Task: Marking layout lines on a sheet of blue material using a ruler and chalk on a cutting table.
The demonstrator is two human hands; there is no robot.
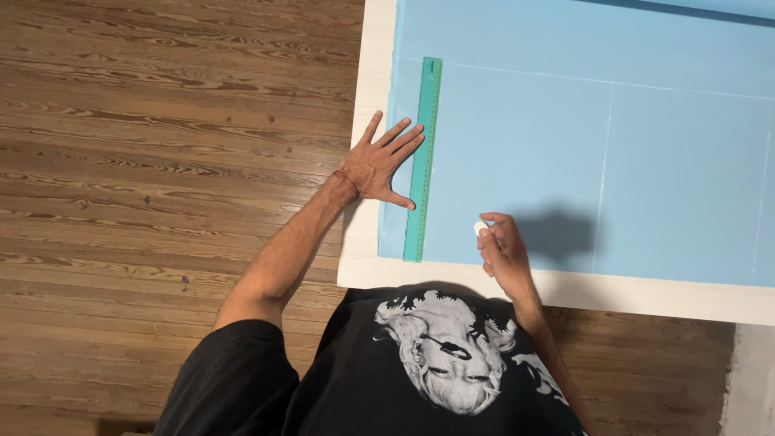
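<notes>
Where the black printed shirt [420, 371] fills the near edge of the view, the right hand [502, 246] rises from it over the white table [367, 270], its fingers pinched narrowly on a small white piece of chalk [480, 228]. The chalk sits at the fingertips, on the upper left of that hand, its tip just over the light blue fabric [581, 137] and a short way to the right of the lower end of the green ruler [423, 161]. It does not touch the ruler.

Further out, the left hand [383, 161] lies flat with the fingers spread wide, holding nothing; it presses down on the fabric's left margin, and the tips of the fingers and the thumb rest against the ruler's left edge. A thin red band circles the wrist. The ruler runs lengthwise away from the person, near the left border of the fabric, its near end close to the fabric's lower edge.

Beyond, pale chalk lines cross the blue fabric, one long line running across and others running down. To the left of the table lies brown wooden floor [161, 145].
</notes>
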